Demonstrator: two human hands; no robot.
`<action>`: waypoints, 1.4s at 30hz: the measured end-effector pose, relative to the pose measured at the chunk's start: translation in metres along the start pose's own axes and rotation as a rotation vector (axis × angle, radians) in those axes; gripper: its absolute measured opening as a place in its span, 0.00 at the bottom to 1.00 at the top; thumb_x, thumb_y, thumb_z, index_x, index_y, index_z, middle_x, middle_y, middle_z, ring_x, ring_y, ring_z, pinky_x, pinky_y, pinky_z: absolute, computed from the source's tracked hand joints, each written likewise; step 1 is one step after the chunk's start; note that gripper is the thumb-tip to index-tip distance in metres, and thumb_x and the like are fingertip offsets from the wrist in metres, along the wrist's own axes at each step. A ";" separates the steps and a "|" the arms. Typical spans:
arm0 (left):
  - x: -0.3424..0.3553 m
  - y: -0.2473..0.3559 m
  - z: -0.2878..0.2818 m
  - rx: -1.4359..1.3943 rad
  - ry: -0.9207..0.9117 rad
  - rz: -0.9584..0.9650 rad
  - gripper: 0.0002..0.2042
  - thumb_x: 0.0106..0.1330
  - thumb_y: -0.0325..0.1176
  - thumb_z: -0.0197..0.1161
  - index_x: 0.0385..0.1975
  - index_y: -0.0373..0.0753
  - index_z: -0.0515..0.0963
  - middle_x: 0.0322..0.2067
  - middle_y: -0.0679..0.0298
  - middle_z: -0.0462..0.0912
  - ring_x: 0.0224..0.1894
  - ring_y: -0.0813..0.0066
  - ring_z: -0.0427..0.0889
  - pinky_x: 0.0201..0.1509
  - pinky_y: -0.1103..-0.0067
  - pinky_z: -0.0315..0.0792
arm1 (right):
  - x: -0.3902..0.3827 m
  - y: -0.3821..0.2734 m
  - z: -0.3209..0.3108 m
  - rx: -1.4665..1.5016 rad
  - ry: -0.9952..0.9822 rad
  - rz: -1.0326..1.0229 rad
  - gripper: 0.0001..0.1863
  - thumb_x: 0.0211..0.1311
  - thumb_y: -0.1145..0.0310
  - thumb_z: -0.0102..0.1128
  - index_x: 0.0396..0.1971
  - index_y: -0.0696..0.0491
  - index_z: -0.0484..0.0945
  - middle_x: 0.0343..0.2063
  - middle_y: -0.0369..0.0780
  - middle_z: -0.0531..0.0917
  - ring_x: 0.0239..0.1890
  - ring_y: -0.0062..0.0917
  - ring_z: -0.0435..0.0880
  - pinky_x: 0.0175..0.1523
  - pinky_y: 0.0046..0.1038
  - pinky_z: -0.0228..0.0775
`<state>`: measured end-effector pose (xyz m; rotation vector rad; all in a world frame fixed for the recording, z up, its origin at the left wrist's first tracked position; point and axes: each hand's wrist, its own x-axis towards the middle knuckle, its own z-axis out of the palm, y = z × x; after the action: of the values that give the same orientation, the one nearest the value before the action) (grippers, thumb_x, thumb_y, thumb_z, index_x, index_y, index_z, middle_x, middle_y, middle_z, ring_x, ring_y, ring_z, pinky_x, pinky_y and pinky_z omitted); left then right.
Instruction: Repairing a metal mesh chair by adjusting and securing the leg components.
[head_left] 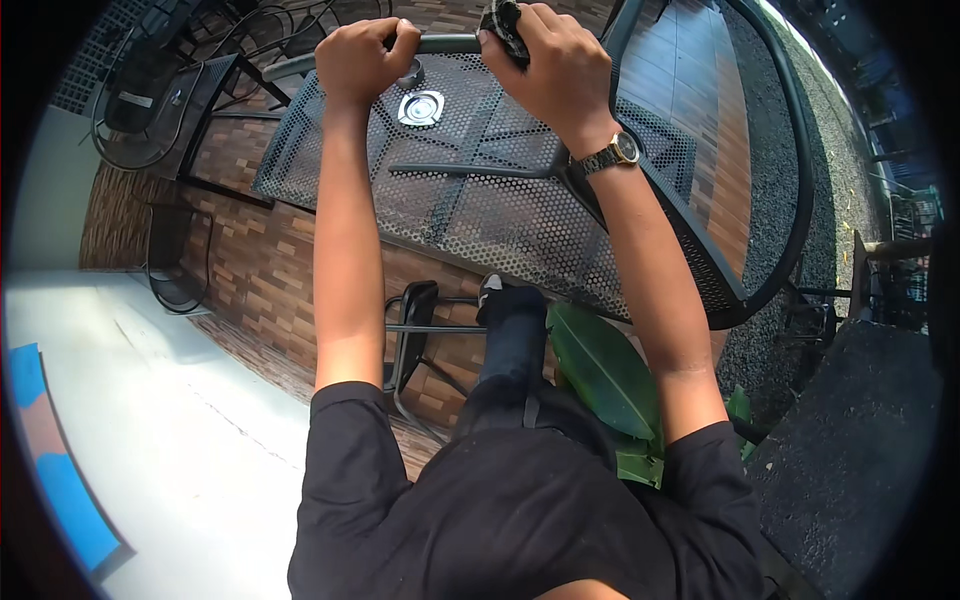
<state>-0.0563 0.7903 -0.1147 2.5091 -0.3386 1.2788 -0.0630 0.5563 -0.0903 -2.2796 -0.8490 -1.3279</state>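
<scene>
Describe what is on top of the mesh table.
A square silver piece and a round object rest on the table. Anything behind the left forearm, right hand or chair is covered.

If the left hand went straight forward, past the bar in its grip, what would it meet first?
Beyond the bar, the left hand would probably meet a dark metal chair near the top edge; depth is unclear.
</scene>
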 end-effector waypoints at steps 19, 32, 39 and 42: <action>-0.020 -0.015 0.009 0.169 -0.006 -0.080 0.17 0.63 0.51 0.56 0.23 0.47 0.86 0.19 0.57 0.82 0.25 0.51 0.84 0.28 0.63 0.77 | 0.001 -0.019 -0.024 0.106 -0.132 0.117 0.12 0.57 0.59 0.65 0.32 0.52 0.78 0.30 0.40 0.81 0.35 0.38 0.83 0.41 0.40 0.77; -0.018 -0.005 0.004 0.116 0.045 -0.071 0.15 0.62 0.49 0.57 0.27 0.50 0.89 0.21 0.58 0.84 0.25 0.52 0.85 0.30 0.64 0.79 | -0.001 -0.021 -0.027 0.082 -0.172 0.137 0.13 0.60 0.58 0.64 0.34 0.53 0.78 0.32 0.42 0.82 0.36 0.39 0.83 0.42 0.40 0.76; -0.010 0.022 -0.010 0.052 -0.032 -0.129 0.13 0.58 0.47 0.59 0.22 0.51 0.89 0.17 0.61 0.83 0.21 0.60 0.85 0.27 0.70 0.78 | -0.008 -0.005 -0.012 -0.063 0.080 0.024 0.15 0.58 0.51 0.66 0.25 0.48 0.81 0.22 0.33 0.82 0.25 0.29 0.85 0.31 0.33 0.78; -0.001 0.019 -0.015 0.049 -0.066 -0.128 0.14 0.59 0.47 0.58 0.23 0.52 0.89 0.17 0.60 0.83 0.21 0.60 0.84 0.27 0.70 0.78 | 0.003 -0.003 -0.012 -0.061 0.078 0.005 0.15 0.57 0.51 0.66 0.23 0.48 0.80 0.21 0.33 0.81 0.24 0.29 0.84 0.31 0.33 0.78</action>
<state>-0.0743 0.7779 -0.1043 2.5724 -0.1596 1.1717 -0.0720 0.5524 -0.0821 -2.2575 -0.7866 -1.4486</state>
